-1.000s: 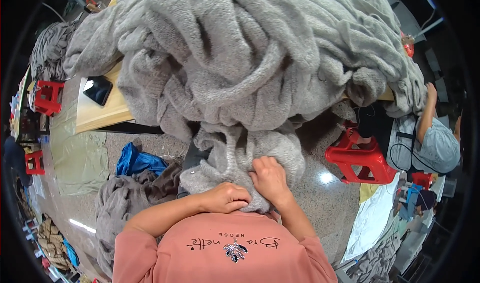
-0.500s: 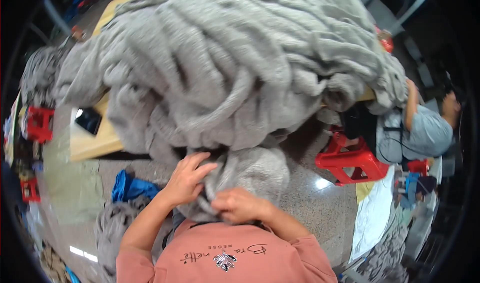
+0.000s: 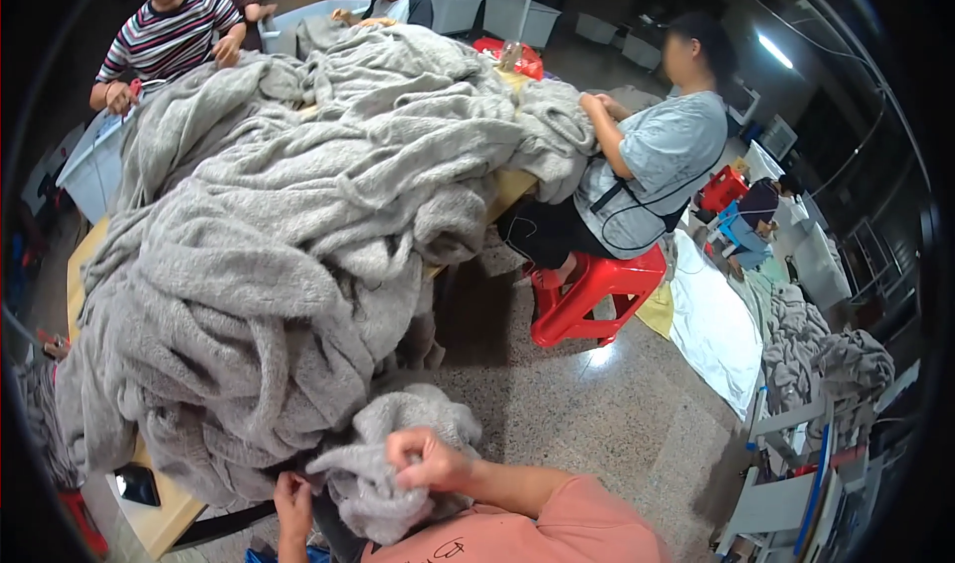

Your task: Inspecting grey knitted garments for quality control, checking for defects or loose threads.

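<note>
A bundle of fluffy grey fabric lies across my lap, below the table's edge. My right hand is closed on a raised fold of it. Left of that fold, my left hand has its fingers pinched together close to the bundle's edge; whatever sits between the fingertips is too small to make out. Right in front of me, a big heap of the same grey fabric covers most of the wooden table and hangs over its near side.
A black phone lies on the table's near left corner. On the right, a person in a grey shirt sits on a red stool, handling fabric. Another in a striped top works at the far left. White sheeting covers floor at right.
The view has swung up and to the right, bringing several people into sight. My left hand has gone from spread fingers on the fabric to a pinch; my right hand still grips the bundle.
</note>
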